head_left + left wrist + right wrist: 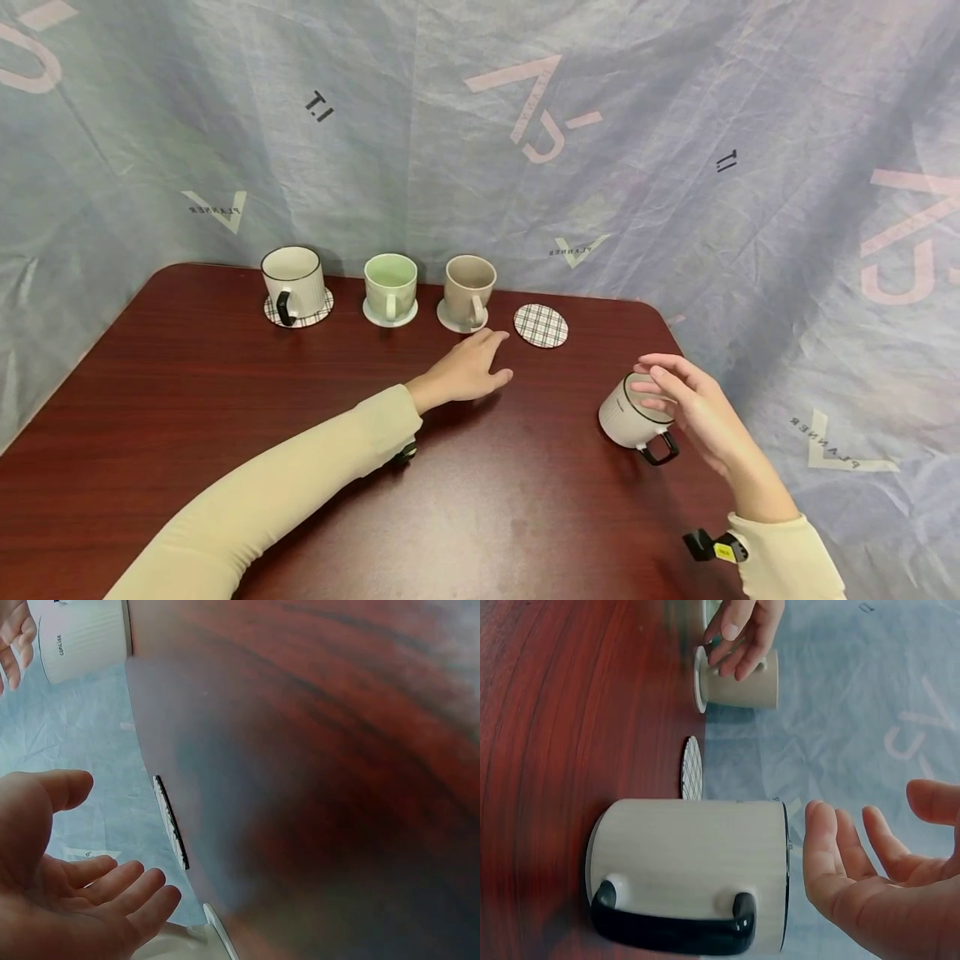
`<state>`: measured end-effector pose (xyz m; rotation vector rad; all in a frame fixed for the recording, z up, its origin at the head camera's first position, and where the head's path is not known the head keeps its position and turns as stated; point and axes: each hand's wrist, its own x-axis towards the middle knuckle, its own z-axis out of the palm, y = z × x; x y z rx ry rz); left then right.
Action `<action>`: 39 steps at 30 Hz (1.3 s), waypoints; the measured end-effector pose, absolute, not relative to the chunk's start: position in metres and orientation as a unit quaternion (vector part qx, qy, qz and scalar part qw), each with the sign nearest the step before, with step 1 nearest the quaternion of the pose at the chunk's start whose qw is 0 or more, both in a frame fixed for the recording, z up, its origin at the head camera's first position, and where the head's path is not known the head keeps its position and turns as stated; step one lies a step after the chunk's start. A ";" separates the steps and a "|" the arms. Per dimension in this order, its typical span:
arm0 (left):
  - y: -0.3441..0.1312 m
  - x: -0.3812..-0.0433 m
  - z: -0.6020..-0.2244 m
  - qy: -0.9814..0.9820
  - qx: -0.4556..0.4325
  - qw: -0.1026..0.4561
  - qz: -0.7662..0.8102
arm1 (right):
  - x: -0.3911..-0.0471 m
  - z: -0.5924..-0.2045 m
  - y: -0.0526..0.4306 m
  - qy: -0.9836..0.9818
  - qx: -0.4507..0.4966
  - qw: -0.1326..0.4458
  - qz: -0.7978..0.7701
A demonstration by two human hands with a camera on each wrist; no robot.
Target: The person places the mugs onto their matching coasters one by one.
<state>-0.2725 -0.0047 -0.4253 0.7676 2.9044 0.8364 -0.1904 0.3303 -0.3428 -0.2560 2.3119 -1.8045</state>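
My left hand (467,367) reaches over the table just in front of the beige mug (468,286), fingers spread and relaxed, holding nothing. That mug stands on a white coaster (452,322). Right of it lies a bare plaid coaster (541,326). My right hand (693,408) hovers at the rim of a white ribbed mug (625,417) with a black handle (660,450), near the table's right edge. In the right wrist view a gap shows between the fingers (821,832) and this mug's rim, and the mug stands upright on the table.
Farther left along the back edge stand a green mug (391,287) on a white coaster (405,318) and another white mug (303,287) with a black handle on a plaid coaster (321,312). A printed grey-blue cloth (420,125) hangs behind the dark red table (480,517).
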 end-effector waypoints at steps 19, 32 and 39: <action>0.019 -0.293 -0.426 0.933 0.253 0.001 0.257 | -0.181 -0.351 0.364 0.774 -0.076 0.082 -0.624; 0.024 -0.311 -0.434 0.936 0.240 0.003 0.256 | -0.178 -0.355 0.375 0.782 -0.077 0.071 -0.615; 0.033 -0.322 -0.438 0.939 0.225 0.014 0.259 | -0.173 -0.358 0.379 0.797 -0.073 0.059 -0.597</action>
